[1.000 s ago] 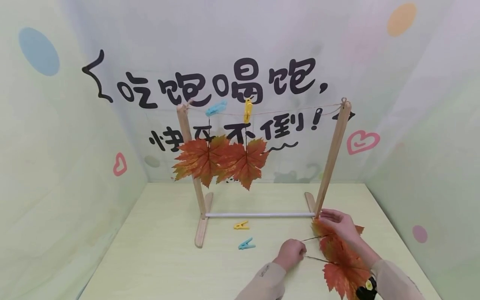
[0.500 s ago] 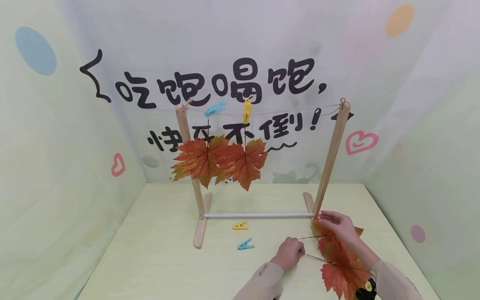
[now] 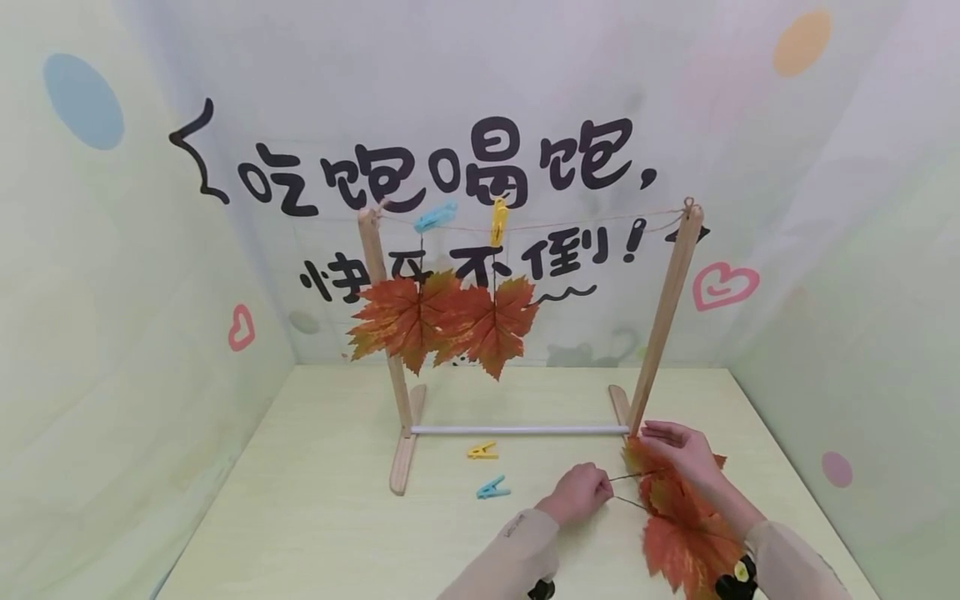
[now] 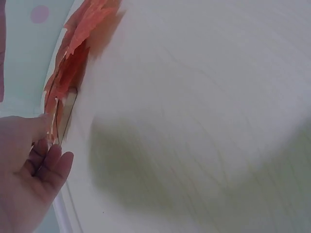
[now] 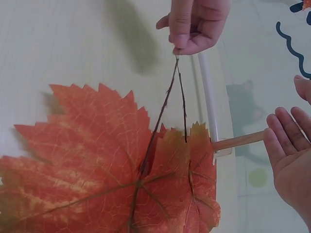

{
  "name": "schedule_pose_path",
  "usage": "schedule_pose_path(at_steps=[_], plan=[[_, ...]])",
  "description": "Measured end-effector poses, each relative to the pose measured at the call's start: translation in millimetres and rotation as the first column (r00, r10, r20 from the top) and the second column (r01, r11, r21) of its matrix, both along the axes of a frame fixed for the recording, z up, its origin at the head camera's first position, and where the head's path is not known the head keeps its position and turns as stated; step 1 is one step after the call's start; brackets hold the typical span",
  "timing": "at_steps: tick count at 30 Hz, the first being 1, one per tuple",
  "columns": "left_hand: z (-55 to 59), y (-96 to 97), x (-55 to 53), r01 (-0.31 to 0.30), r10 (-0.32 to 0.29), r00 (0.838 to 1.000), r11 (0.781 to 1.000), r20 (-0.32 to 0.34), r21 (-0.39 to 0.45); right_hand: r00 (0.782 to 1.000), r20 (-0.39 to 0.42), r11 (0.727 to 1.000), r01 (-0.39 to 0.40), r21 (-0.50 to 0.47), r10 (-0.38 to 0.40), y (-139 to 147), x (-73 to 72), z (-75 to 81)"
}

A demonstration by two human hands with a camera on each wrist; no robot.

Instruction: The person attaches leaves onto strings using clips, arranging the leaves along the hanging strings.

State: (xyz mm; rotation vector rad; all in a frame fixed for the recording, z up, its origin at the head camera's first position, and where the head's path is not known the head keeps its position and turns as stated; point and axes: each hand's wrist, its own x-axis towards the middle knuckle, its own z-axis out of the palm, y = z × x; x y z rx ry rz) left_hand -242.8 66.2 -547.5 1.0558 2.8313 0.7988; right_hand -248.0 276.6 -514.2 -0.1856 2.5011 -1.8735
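My left hand (image 3: 576, 493) pinches the thin dark stems (image 5: 167, 92) of red-orange maple leaves (image 3: 688, 546) between thumb and fingertip. In the right wrist view the stems come together at those fingertips and spread down to the leaves. My right hand (image 3: 681, 450) is over the far end of the leaves in the head view, beside the foot of the rack's right post. Its fingers are loosely extended in the right wrist view, with nothing between them. Two more maple leaves (image 3: 401, 321) hang from the rack's string by a blue clothespin (image 3: 437, 217) and a yellow clothespin (image 3: 498, 222).
The wooden rack (image 3: 667, 312) stands across the back of the table (image 3: 315, 500), a white rod (image 3: 517, 430) joining its feet. Before it lie a loose yellow clothespin (image 3: 482, 451) and a blue clothespin (image 3: 492, 487). Printed cloth walls enclose the table at the back and sides.
My left hand has shifted slightly toward the rack, and the two stems meet closer together at its fingertips. My right hand stays nearly still over the leaves.
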Motion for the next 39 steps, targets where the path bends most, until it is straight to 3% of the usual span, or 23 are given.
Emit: schedule_pose_path(at_steps=[9, 17, 18, 22, 24, 25, 28, 34, 37, 39], plan=[[16.0, -3.0, -5.8, 0.015, -0.014, 1.0, 0.996, -0.009, 0.092, 0.993, 0.062, 0.989, 0.096, 0.116, -0.104, -11, 7.1, 24.9], [31.8, -11.4, -13.7, -0.016, 0.007, 0.998, 0.991, 0.066, 0.136, 0.999, -0.015, 0.992, 0.039, 0.122, -0.037, -13, -3.2, 47.4], [14.9, -9.6, -24.9, -0.005, -0.001, 0.999, 0.988, 0.037, 0.151, 0.999, -0.037, 0.993, 0.029, 0.115, -0.025, -13, -4.7, 51.4], [22.0, -16.0, -30.3, -0.008, -0.016, 0.994, 0.977, 0.111, 0.215, 0.994, -0.111, 0.996, -0.001, 0.09, 0.011, -14, -11.2, 61.8], [27.2, -18.4, -30.7, -0.016, -0.016, 0.991, 0.973, 0.136, 0.232, 0.992, -0.122, 0.995, -0.001, 0.104, 0.014, -14, -14.2, 64.7], [48.5, -23.2, -21.3, -0.036, -0.008, 0.983, 0.971, 0.184, 0.238, 0.993, -0.115, 0.994, 0.0, 0.107, 0.012, -15, -15.8, 66.1], [54.6, -26.4, -21.6, -0.065, 0.009, 0.978, 0.963, 0.208, 0.263, 0.996, -0.09, 0.989, -0.003, 0.147, 0.016, -17, -19.0, 71.0], [63.7, -29.8, -24.0, -0.125, 0.013, 0.959, 0.915, 0.284, 0.382, 0.995, -0.093, 0.983, -0.005, 0.184, 0.023, -21, -20.8, 80.6], [69.1, -31.5, -25.3, -0.141, -0.005, 0.951, 0.882, 0.308, 0.449, 0.993, -0.117, 0.979, -0.01, 0.201, 0.034, -23, -22.8, 83.9], [72.9, -33.0, -25.9, -0.152, -0.033, 0.94, 0.85, 0.339, 0.505, 0.991, -0.13, 0.978, -0.014, 0.207, 0.042, -24, -25.2, 85.4]])
